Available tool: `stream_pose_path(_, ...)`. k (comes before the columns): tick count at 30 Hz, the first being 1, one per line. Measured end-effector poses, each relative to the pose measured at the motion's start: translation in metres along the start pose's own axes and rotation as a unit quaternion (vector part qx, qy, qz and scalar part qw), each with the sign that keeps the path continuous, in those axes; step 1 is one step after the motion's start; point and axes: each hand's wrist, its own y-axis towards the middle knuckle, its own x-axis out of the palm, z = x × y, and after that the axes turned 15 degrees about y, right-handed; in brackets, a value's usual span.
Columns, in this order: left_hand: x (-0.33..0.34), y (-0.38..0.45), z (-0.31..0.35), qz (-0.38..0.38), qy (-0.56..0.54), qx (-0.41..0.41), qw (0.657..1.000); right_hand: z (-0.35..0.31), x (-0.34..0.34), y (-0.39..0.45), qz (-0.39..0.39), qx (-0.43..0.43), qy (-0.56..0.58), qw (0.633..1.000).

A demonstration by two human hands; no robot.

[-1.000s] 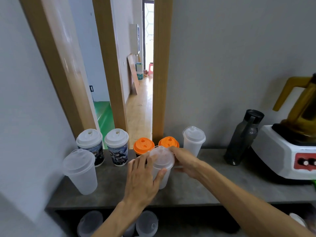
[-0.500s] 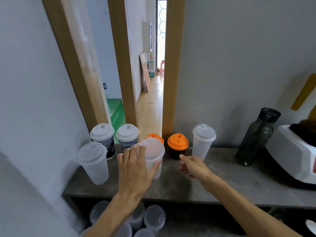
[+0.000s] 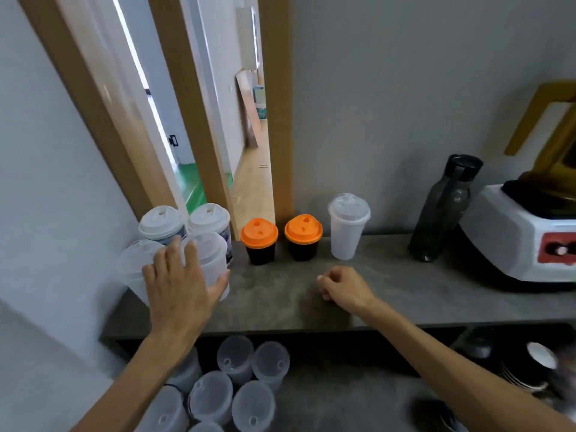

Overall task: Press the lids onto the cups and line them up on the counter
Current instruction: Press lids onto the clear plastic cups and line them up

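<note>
Fingers of the left hand (image 3: pixel 179 285) wrap a lidded clear cup (image 3: pixel 208 263), thumb on its right side, clamped on it. 1 s ago that cup sat mid-table with both hands on it; now it's carried left and sits just beside another clear cup (image 3: pixel 132 269) at the table's left end, in front of 2 printed cups (image 3: pixel 162 227). Can't tell if its base is down on the table (image 3: pixel 280 294) yet, as the hand hides it.

Right hand (image 3: pixel 343 286) has let go since then; it hovers low over the bare mid-table w/ fingers loosely curled, holding nothing.

Judgement: lid-pressing on this cup is done, and it's now being placed into the row. Already lidded along the back: 2 orange-lid cups (image 3: pixel 258 236), 1 white cup (image 3: pixel 347 226). So 7 lidded cups are up top incl. this 1.

More clear cups w/ lids (image 3: pixel 237 360) stand on the lower shelf, likely next in line. Left cluster is tight, so nudging a neighbour while letting go is the risk. A dark bottle (image 3: pixel 445 210) stands well apart at right.
</note>
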Motion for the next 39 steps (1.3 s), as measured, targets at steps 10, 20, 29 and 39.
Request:
stream_pose_path(10,-0.007,-0.127,0.202,-0.066,-0.265,0.345,0.898,0.118,-0.131,-0.092,0.102,-0.032,0.019,0.994)
stream_pose_path(20,0.029,-0.201,0.39,-0.284,-0.152,0.463,0.826,0.272,-0.235,-0.142,0.073,0.116,-0.223,0.965)
stream_pose_path(29,0.047,-0.222,0.431,-0.29,-0.12,0.462,0.83,0.298,-0.229,-0.129,-0.011,0.095,-0.238,0.967)
stream_pose_path(39,-0.069,-0.14,0.29,-0.17,-0.404,0.305,0.845,0.173,-0.235,-0.138,-0.031,-0.156,-0.106,0.982)
